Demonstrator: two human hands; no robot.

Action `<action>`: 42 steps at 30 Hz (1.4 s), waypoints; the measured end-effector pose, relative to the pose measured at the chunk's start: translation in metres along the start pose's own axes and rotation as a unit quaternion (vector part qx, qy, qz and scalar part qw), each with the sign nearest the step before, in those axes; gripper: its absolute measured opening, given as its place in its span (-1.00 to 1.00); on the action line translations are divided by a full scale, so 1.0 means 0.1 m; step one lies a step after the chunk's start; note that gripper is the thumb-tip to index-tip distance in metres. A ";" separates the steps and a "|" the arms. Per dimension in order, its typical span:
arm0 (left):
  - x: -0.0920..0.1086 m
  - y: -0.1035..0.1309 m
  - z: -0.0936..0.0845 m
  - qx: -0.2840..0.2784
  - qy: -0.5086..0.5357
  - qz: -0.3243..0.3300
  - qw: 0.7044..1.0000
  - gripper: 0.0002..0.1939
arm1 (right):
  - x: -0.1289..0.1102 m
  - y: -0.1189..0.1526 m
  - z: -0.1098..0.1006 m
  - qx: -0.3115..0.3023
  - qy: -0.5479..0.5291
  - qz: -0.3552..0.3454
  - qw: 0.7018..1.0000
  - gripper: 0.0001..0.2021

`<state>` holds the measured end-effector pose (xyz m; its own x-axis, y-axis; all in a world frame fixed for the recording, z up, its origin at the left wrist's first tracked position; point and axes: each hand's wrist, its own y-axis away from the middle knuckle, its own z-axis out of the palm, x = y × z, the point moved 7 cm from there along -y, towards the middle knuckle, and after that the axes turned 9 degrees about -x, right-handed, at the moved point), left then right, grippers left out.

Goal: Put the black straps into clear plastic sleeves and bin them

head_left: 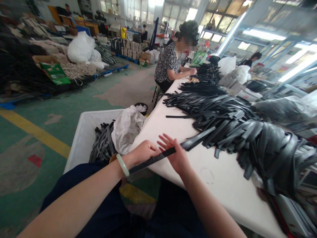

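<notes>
A long black strap (pixel 158 158) runs slantwise from under my left wrist up over the white table (pixel 198 175) toward the heap. My left hand (pixel 146 150) is closed on it near the table's edge, a pale green bangle on the wrist. Just to the right, my right hand (pixel 177 155) has its fingers stretched and spread, while the strap passes by its thumb and palm. Its hold on the strap, if any, is hidden. A big pile of black straps (pixel 247 132) covers the table's far and right side.
Left of the table stands a white bin (pixel 81 135) holding dark straps (pixel 102 140) and a whitish bag (pixel 128 127). A co-worker (pixel 170 59) sits farther along the table, hands at small pieces. Sacks (pixel 80 48) and boxes stand on pallets at the left.
</notes>
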<state>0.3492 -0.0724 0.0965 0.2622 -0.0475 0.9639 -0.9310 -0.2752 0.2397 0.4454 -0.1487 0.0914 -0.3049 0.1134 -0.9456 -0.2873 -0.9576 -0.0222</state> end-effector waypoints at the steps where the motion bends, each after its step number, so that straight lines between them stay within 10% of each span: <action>1: -0.01 0.00 -0.01 0.002 -0.005 -0.007 1.000 -0.66 | -0.05 -0.02 -0.08 0.031 -0.026 -0.021 0.999 -0.48; 8: 0.02 -0.01 0.02 -0.005 0.068 -0.005 0.998 -0.66 | -0.05 -0.05 0.01 -0.005 0.121 -0.003 0.993 -0.57; 13: 0.01 0.00 -0.06 0.037 0.000 -0.027 0.999 -0.66 | -0.28 -0.11 -0.27 0.111 0.025 -0.076 0.991 -0.50; 21: -0.02 -0.02 0.03 0.003 0.045 0.019 0.999 -0.62 | -0.08 -0.01 0.04 -0.036 0.113 0.019 0.993 -0.47; 26: -0.06 0.00 -0.03 0.036 0.002 -0.022 0.999 -0.62 | -0.51 -0.07 -0.47 0.118 0.011 -0.101 0.988 -0.52; 33: 0.04 0.01 -0.02 0.023 -0.010 0.003 1.000 -0.68 | -0.28 0.04 -0.28 0.110 0.166 -0.058 0.978 -0.45; 38: -0.03 -0.01 -0.04 -0.001 0.028 0.014 1.000 -0.70 | -0.82 0.10 -0.72 0.252 0.294 -0.073 0.919 -0.37; 42: -0.13 -0.07 -0.02 0.002 0.125 -0.012 0.992 -0.67 | -1.19 0.07 -0.69 0.196 0.455 -0.029 0.868 -0.39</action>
<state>0.3516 -0.0683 0.0821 0.2126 0.1992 0.9566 -0.9239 -0.2777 0.2632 0.5426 -0.1873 0.1814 0.5129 -0.2684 -0.8154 -0.6191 -0.7737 -0.1347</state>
